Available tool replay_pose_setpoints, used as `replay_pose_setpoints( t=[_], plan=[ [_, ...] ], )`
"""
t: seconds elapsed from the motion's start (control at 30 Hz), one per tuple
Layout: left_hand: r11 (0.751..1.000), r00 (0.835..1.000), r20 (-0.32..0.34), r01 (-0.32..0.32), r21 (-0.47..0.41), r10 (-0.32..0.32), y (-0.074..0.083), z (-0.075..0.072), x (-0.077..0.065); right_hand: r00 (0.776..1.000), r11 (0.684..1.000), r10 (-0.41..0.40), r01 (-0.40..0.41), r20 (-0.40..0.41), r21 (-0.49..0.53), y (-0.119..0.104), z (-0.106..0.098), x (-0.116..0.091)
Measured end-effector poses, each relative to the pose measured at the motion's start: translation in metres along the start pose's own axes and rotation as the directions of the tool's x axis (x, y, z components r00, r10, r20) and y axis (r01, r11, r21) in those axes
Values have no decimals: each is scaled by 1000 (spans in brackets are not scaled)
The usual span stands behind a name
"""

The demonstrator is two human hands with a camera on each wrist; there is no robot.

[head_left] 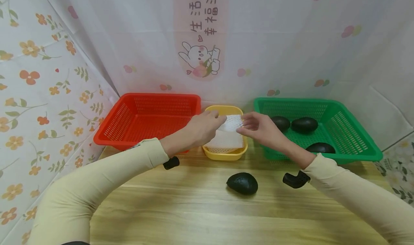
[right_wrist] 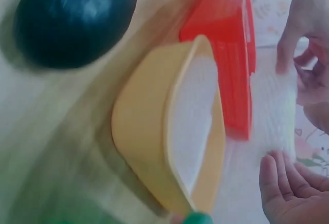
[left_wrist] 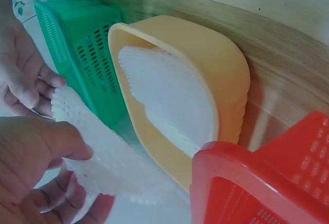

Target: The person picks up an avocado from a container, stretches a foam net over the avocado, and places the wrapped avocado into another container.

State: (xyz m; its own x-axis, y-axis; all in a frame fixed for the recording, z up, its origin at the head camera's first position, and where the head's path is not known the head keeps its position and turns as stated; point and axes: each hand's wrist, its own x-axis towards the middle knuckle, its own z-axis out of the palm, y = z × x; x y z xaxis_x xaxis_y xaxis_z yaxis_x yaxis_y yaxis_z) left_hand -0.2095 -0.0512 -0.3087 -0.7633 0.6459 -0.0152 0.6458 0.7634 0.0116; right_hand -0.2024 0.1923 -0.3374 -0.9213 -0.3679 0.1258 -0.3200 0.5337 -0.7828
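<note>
The left hand (head_left: pixel 201 129) pinched a white foam net (head_left: pixel 233 122) between its fingers, above a yellow bin (head_left: pixel 223 156) of similar foam (head_left: pixel 225 141); the right hand (head_left: pixel 266 130) touched the net's other end with loose fingers. A red basket (head_left: pixel 145 124) stood close beside the left fingers, a green basket (head_left: pixel 350 130) holding avocados (head_left: pixel 304 125) flanked the right, and a single avocado (head_left: pixel 243 184) lay below both on the worktop (head_left: pixel 194 216).

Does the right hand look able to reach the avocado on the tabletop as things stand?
Probably yes: the avocado lies on the tabletop in front of the yellow container, with nothing visible blocking the right hand. It appears to touch the white foam net, though, so would likely leave that first.
</note>
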Motion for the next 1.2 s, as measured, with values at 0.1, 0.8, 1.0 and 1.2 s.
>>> replay_pose_setpoints(
  t=[0.1,0.8,1.0,1.2],
  plan=[
    [999,998,-48,-34,15,35,1,0,-3,996,985,91,-90,3,146,1,6,2],
    [955,945,-313,-1,-297,-96,-3,5,-24,995,860,-27,-23,91,510,-5,7,1],
    [823,952,-220,53,-566,-212,-2,2,-29,980,829,-160,69,117,555,-9,4,-1],
    [718,968,-96,104,-689,-232,-7,-2,-34,950,800,-291,180,109,573,-7,2,-1]
  ],
)
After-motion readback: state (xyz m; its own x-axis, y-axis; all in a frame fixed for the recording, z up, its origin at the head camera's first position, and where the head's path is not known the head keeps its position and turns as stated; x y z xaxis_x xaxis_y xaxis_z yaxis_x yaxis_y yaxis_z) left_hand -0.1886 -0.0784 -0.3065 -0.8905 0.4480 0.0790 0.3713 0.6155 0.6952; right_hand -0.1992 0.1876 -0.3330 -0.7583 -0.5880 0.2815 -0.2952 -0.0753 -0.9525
